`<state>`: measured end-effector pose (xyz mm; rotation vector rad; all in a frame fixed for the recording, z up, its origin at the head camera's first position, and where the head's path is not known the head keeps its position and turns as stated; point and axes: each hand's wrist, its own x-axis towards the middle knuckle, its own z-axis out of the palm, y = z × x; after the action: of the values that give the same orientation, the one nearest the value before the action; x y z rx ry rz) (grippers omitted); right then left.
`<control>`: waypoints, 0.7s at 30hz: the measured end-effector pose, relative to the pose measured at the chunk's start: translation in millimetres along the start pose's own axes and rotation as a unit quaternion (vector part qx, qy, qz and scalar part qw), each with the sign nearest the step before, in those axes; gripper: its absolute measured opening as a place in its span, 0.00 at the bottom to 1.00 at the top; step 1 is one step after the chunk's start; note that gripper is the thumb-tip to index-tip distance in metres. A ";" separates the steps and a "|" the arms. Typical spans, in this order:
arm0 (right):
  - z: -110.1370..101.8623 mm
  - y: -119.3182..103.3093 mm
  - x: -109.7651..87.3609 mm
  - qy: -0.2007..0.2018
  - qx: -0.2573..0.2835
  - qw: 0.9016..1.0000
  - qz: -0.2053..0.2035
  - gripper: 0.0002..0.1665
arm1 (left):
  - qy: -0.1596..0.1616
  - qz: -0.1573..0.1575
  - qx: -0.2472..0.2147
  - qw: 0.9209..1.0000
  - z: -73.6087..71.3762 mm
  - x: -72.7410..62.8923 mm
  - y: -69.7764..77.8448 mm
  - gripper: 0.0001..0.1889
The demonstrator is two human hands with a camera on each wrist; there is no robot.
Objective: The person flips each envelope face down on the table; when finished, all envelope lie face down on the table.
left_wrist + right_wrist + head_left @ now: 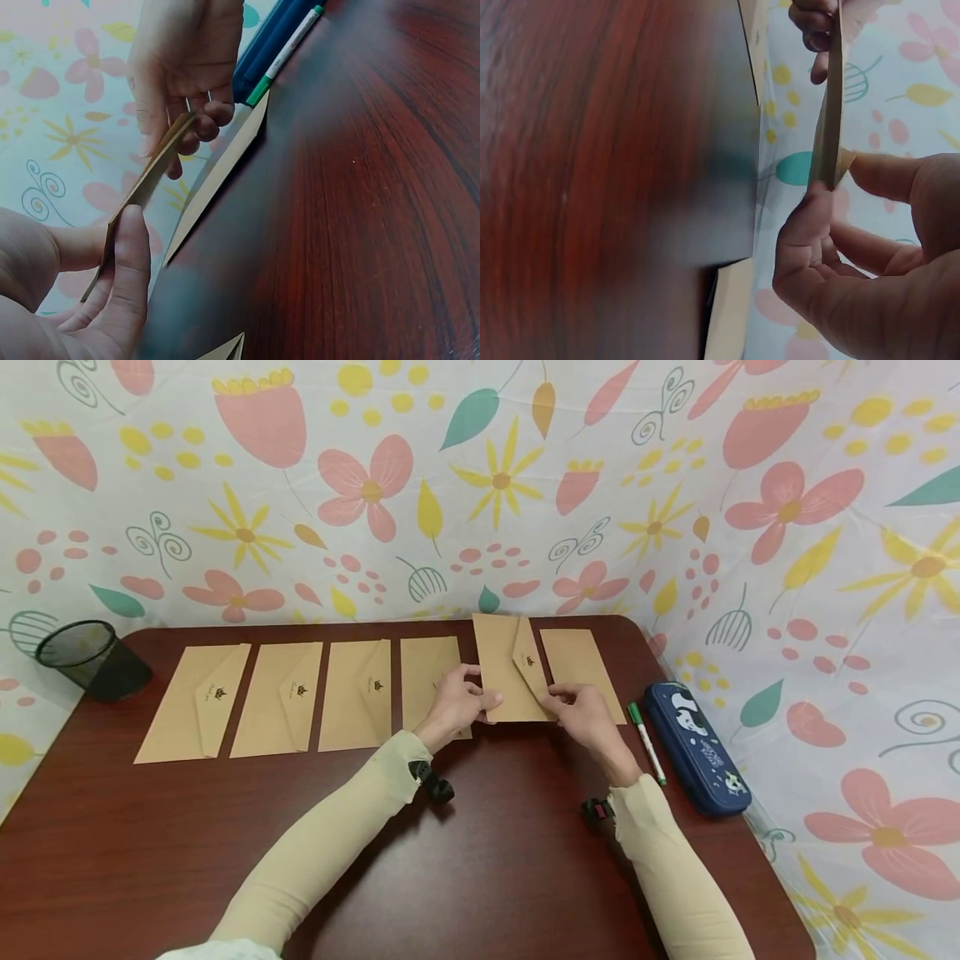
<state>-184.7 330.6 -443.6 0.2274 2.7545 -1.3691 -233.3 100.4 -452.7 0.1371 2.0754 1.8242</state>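
Note:
Both hands hold one brown envelope (pixel 512 667) lifted off the dark wooden table (pixel 480 860), flap side up. My left hand (pixel 478 695) pinches its left edge; my right hand (pixel 558 697) pinches its lower right corner by the flap. In the left wrist view the envelope (pixel 147 182) shows edge-on between my left hand (pixel 120 247) and right hand (pixel 184 124). The right wrist view has the same envelope (pixel 828 127) upright, pinched by my right hand (pixel 829 191), with the left hand (pixel 819 30) at the top.
Several more brown envelopes (pixel 281 697) lie in a row to the left and one (pixel 581 668) to the right. A green marker (pixel 646 741) and a blue pencil case (pixel 697 747) lie at the right edge. A black mesh cup (pixel 86 656) stands far left.

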 end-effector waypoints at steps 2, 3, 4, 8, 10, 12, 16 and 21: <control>-0.7 -1.2 -1.4 -0.005 0.022 1.000 0.007 0.30 | -0.002 0.000 0.007 1.000 -0.3 0.1 -1.3 0.35; -1.4 -2.0 -1.9 -0.009 0.034 0.999 0.010 0.32 | -0.003 0.001 0.013 1.000 -0.3 0.4 -1.8 0.35; -2.2 -3.1 -2.5 -0.012 0.042 0.999 0.012 0.34 | -0.005 0.002 0.017 1.000 -0.1 0.8 -2.1 0.34; -4.9 -7.1 -2.5 -0.015 0.077 0.997 0.017 0.33 | -0.009 0.004 0.030 1.000 0.9 2.0 -2.5 0.35; -5.8 -9.3 -2.6 -0.012 0.092 0.996 0.016 0.29 | -0.010 0.006 0.049 0.999 2.0 1.7 -2.1 0.35; -7.0 -10.7 -3.0 -0.010 0.101 0.995 0.011 0.25 | -0.009 0.004 0.077 0.997 3.5 1.0 -1.8 0.35; -10.5 -16.0 -6.4 -0.005 0.102 0.995 0.014 0.22 | -0.012 0.001 0.119 0.993 7.0 2.7 -2.0 0.35; -12.1 -22.9 -10.1 0.008 0.103 0.994 0.023 0.22 | -0.008 0.035 0.185 0.982 12.6 9.0 -3.7 0.35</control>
<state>-178.1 325.5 -417.1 0.3110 2.6011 -1.6455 -236.8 114.4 -459.4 0.3243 2.4043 1.4470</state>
